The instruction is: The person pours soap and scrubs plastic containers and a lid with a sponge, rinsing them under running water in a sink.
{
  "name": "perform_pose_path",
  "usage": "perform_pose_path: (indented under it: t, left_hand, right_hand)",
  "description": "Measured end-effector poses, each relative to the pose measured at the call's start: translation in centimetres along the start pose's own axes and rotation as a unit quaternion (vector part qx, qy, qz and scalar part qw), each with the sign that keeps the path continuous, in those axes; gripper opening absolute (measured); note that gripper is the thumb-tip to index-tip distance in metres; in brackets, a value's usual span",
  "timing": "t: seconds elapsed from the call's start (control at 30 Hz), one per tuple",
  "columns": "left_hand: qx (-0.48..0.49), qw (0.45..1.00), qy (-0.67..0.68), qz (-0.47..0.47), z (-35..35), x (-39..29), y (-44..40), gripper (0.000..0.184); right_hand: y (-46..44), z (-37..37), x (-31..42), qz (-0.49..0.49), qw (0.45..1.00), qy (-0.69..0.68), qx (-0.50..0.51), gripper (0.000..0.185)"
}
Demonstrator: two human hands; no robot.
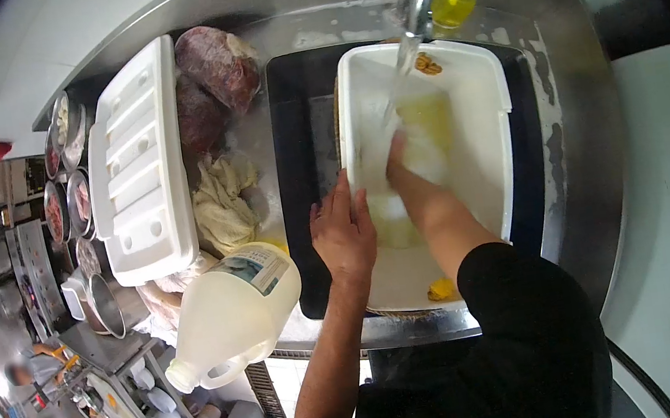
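A white tub (486,151) stands right of center in the frame beneath a running tap (417,12), as a person's right hand (397,154) reaches inside, its grip too obscured to tell. The left hand (344,229) rests on the tub's left rim; whether its grip is clenched there cannot be told. A yellow bottle (454,5) stands at upper right, with a pale jug (235,319) at lower left and a ribbed white lid (141,162) at upper left.

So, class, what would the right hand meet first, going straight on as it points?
The right hand would probably meet the running water first, though depth there is unclear.
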State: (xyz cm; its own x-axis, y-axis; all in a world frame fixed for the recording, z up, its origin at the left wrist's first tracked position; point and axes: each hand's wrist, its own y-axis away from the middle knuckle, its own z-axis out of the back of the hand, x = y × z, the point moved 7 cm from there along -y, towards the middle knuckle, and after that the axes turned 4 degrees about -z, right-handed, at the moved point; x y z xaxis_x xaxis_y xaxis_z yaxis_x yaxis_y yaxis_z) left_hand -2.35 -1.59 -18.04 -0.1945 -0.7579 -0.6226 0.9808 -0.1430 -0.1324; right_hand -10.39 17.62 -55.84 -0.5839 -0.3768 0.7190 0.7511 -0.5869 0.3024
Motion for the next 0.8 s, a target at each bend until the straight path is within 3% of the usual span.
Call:
perform_pose_path:
  t: [0.1,0.23,0.3,0.33,0.37,0.43,0.53,0.6,0.67,0.73,0.8]
  left_hand:
    - [-0.011,1.0,-0.006,0.007,0.5,-0.2,-0.2,0.037]
    - [-0.026,1.0,-0.008,0.001,0.3,-0.6,-0.2,0.035]
    - [-0.025,1.0,-0.016,0.007,0.5,-0.6,-0.2,0.034]
    - [-0.019,0.999,-0.024,0.011,0.6,-0.6,-0.3,0.034]
    - [-0.01,0.999,-0.031,0.015,0.5,-0.8,-0.1,0.034]
    - [-0.026,1.0,-0.011,0.006,0.8,-1.2,-0.3,0.034]
    - [-0.043,0.999,0.009,0.002,0.5,-0.9,-0.3,0.034]
    - [-0.042,0.999,0.011,0.007,0.4,-0.4,-0.1,0.035]
    - [-0.027,0.999,0.005,0.022,0.0,0.1,-0.1,0.036]
    - [-0.018,0.995,0.075,0.066,-0.3,0.8,0.0,0.039]
    - [-0.037,0.992,0.114,0.045,0.1,0.6,0.1,0.039]
  right_hand:
    - [2.6,-2.3,1.3,-0.07,0.974,-0.209,0.051,0.056]
    - [3.6,-4.3,4.3,-0.236,0.786,-0.549,0.158,0.054]
    - [1.8,-4.3,8.0,-0.267,0.698,-0.633,0.201,0.053]
    - [1.0,-3.6,10.4,-0.26,0.682,-0.65,0.212,0.052]
    - [0.2,-2.1,13.0,-0.241,0.684,-0.654,0.215,0.052]
    - [1.3,2.6,17.7,-0.19,0.741,-0.617,0.184,0.051]
    - [6.7,11.2,23.5,-0.106,0.89,-0.438,0.07,0.051]
    - [7.2,8.9,21.4,0.022,0.962,-0.271,-0.001,0.054]
    - [15.4,10.6,20.1,-0.151,0.904,-0.378,0.132,0.053]
    - [20.6,9.3,16.4,-0.221,0.853,-0.383,0.278,0.041]
    - [24.9,9.4,13.8,-0.26,0.799,-0.343,0.421,0.036]
